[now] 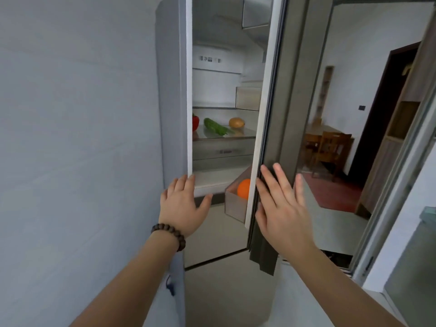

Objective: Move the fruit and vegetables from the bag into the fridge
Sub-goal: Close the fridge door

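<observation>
The fridge stands partly open, with its left door [173,114] and right door [278,114] swung close together. On a glass shelf [236,134] inside lie a red pepper [195,122], a green cucumber [215,126] and a yellow-brown mango [236,122]. An orange [244,188] sits in the right door's clear bin [233,204]. My left hand [181,204], with a bead bracelet on the wrist, presses flat on the left door's edge. My right hand [283,204] lies flat on the right door's outer face. No bag is in view.
A grey wall [77,138] fills the left side. To the right, a doorway shows a room with wooden chairs [330,147] and a red floor [335,192]. A sliding glass door frame [389,208] runs along the far right. Pale floor [224,291] lies below.
</observation>
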